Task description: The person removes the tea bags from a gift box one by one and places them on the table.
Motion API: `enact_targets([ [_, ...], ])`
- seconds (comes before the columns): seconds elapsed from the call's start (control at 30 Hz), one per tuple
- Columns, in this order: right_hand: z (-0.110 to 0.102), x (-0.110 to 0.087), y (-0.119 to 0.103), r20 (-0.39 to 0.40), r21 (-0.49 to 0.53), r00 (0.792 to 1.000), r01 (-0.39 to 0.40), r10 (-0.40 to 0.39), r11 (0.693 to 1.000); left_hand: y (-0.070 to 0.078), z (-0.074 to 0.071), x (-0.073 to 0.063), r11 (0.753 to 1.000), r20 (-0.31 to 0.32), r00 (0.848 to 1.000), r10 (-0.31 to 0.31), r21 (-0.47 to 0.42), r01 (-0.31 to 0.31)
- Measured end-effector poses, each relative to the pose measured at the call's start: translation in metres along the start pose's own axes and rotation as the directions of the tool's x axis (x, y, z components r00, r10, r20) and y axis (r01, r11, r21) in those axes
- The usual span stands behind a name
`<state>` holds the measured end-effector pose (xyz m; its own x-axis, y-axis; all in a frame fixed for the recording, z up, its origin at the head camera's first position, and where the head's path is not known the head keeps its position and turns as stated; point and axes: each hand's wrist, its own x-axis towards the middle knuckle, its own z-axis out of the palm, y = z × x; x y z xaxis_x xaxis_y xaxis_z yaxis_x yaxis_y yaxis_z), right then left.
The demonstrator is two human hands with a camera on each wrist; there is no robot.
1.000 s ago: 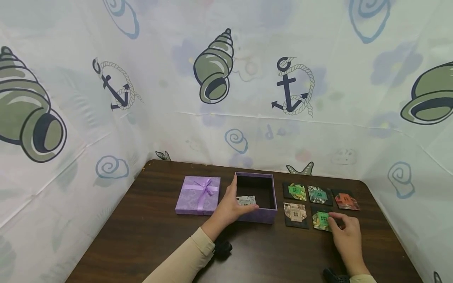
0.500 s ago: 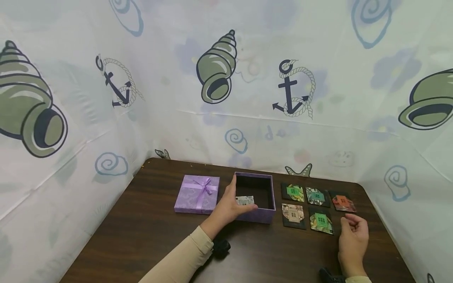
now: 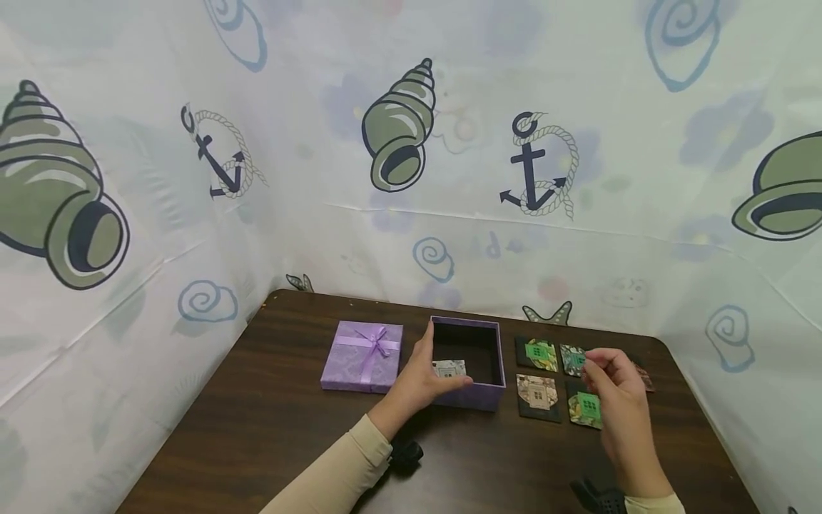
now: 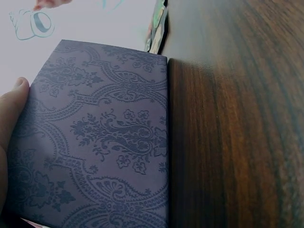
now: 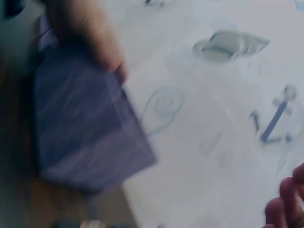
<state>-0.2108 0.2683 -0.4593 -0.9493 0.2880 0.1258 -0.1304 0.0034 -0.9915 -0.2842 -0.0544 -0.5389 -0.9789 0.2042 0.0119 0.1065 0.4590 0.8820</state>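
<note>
My left hand (image 3: 417,378) grips the front left corner of an open purple gift box (image 3: 472,398), its thumb over the front rim and its fingers along the left side. Inside the box stands a grey-and-white printed packet (image 3: 449,368). Right of the box, several small square packets lie in two rows: green (image 3: 539,355), teal (image 3: 571,360) and red (image 3: 644,378) behind, beige (image 3: 538,396) and green (image 3: 583,408) in front. Over their right side hovers my right hand (image 3: 623,410), fingers loosely bent with nothing visible between them; it partly hides the red packet.
A purple lid (image 3: 362,357) with a ribbon bow lies left of the box. The dark wooden table (image 3: 270,414) meets a printed cloth backdrop (image 3: 475,157) behind and at the sides. Each wrist carries a black camera.
My right hand was touching the front green packet, moved off it to the right, then rose and shifted back and left over the packets. My left hand keeps its place on the box.
</note>
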Motion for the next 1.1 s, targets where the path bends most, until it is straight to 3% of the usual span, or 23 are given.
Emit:
enact_targets([
  [0.2, 0.021, 0.0, -0.021, 0.208, -0.068, 0.978, 0.05, -0.035, 0.996, 0.001, 0.001, 0.0, 1.0, 0.001, 1.0, -0.003, -0.005, 0.003],
  [0.43, 0.041, 0.004, -0.032, 0.261, -0.037, 0.965, 0.017, -0.007, 0.999, 0.005, 0.0, -0.002, 1.0, 0.013, 1.0, -0.004, -0.019, 0.005],
  [0.57, 0.052, 0.011, -0.031, 0.303, 0.129, 0.952, -0.071, 0.029, 0.989, 0.005, 0.0, -0.002, 1.0, 0.008, 1.0, -0.003, -0.015, 0.003],
  [0.67, 0.062, 0.016, -0.026, 0.334, 0.271, 0.94, -0.164, 0.067, 0.949, 0.004, -0.001, -0.002, 1.0, 0.006, 1.0, -0.002, -0.011, 0.002],
  [0.77, 0.071, 0.02, -0.022, 0.351, 0.304, 0.931, -0.218, 0.103, 0.927, 0.004, -0.001, -0.002, 1.0, 0.008, 1.0, -0.002, -0.009, 0.002],
  [0.93, 0.088, 0.028, -0.023, 0.369, 0.206, 0.914, -0.254, 0.166, 0.945, 0.005, -0.001, -0.002, 1.0, 0.004, 1.0, 0.004, -0.004, -0.004],
  [1.03, 0.097, 0.035, -0.027, 0.386, 0.031, 0.9, -0.232, 0.203, 0.972, 0.005, -0.001, -0.002, 1.0, 0.001, 1.0, 0.004, -0.009, -0.004],
  [1.1, 0.102, 0.04, -0.029, 0.414, -0.117, 0.881, -0.2, 0.231, 0.973, 0.006, -0.001, -0.002, 1.0, 0.004, 1.0, -0.001, -0.014, 0.001],
])
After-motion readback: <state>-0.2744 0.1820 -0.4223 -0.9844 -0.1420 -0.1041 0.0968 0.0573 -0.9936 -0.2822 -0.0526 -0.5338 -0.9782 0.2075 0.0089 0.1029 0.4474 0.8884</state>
